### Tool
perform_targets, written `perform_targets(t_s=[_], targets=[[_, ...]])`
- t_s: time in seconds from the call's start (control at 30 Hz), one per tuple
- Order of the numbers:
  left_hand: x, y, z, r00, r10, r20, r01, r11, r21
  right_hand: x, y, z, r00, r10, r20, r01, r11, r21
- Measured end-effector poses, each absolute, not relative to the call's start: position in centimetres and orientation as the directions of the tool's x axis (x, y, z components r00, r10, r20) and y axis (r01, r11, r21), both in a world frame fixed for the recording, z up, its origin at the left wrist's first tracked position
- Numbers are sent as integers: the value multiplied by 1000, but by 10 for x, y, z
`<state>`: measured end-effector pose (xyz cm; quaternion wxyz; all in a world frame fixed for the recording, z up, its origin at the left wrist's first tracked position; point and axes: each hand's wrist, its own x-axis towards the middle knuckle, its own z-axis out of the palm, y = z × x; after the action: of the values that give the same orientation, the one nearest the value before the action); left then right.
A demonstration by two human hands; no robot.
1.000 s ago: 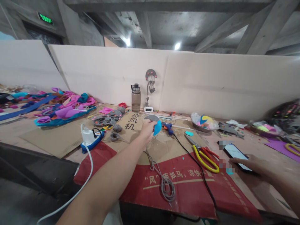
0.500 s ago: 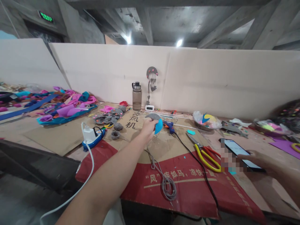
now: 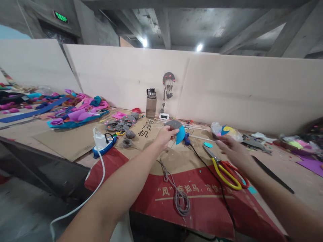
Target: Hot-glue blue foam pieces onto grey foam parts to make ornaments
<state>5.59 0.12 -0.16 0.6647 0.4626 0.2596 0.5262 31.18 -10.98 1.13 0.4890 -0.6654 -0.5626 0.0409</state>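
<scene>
My left hand [image 3: 166,137] pinches a crescent-shaped piece, grey felt [image 3: 174,124] along the top and bright blue felt [image 3: 181,135] at its right end. The piece is held above the cardboard, partly covering a blue glue gun [image 3: 187,139]. Slightly blurred, my right hand [image 3: 234,153] reaches over the table with fingers stretched out and nothing visible in them. Close below it lie large scissors [image 3: 215,164] with yellow and red handles, beside a turquoise scrap [image 3: 208,145]. A phone [image 3: 274,174] lies partly behind my right forearm.
Grey cord [image 3: 181,203] lies coiled on the red-and-brown cardboard [image 3: 202,211]. A plugged-in power strip [image 3: 106,146] with a white cable stands left. Behind are a water bottle [image 3: 151,106], small clock [image 3: 164,116], felt scraps [image 3: 80,116] and a bowl with bagged felt [image 3: 230,132].
My right hand has left the phone and moved left, over towards the scissors and bowl. My left hand still holds the crescent, now turned to show more blue. The view has shifted slightly.
</scene>
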Motion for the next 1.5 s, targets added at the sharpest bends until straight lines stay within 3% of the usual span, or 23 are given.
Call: perform_targets(t_s=[0.1, 0.2, 0.3, 0.5, 0.67, 0.8, 0.9, 1.03, 1.17, 1.33, 1.5], targets=[[56, 1, -2, 351, 916, 194, -452, -16, 892, 235, -87, 17, 219, 914, 342, 451, 216, -866], [56, 2, -3, 353, 902, 250, -431, -81, 899, 194, -63, 14, 150, 952, 266, 334, 204, -920], [55, 1, -3, 325, 904, 277, -387, -140, 911, 182, -46, 3, 228, 937, 265, 217, 216, -952], [53, -6, 3, 324, 930, 171, -193, -112, 975, 198, -41, -12, 300, 934, 193, -180, 255, -950], [52, -6, 1, 277, 942, 190, -110, -166, 980, 212, -44, -8, 319, 923, 215, -273, 306, -912], [50, -3, -1, 86, 956, 279, -92, -272, 958, 211, -44, -5, 343, 900, 269, -187, 346, -919], [50, -6, 5, 39, 958, 283, -215, -268, 939, 208, -46, -7, 327, 889, 320, -79, 364, -928], [52, -10, 10, 262, 938, 229, -462, -86, 882, 205, -49, -10, 224, 899, 377, 103, 363, -926], [57, -11, 6, 369, 906, 206, -511, 13, 859, 200, -55, -9, 88, 908, 410, 258, 376, -890], [60, -12, 4, 223, 947, 233, -395, -131, 909, 198, -64, -2, 237, 714, 659, 646, 391, -656], [60, -25, 12, 197, 946, 258, -177, -225, 958, 200, -69, 3, 107, 632, 767, 838, 358, -412]])
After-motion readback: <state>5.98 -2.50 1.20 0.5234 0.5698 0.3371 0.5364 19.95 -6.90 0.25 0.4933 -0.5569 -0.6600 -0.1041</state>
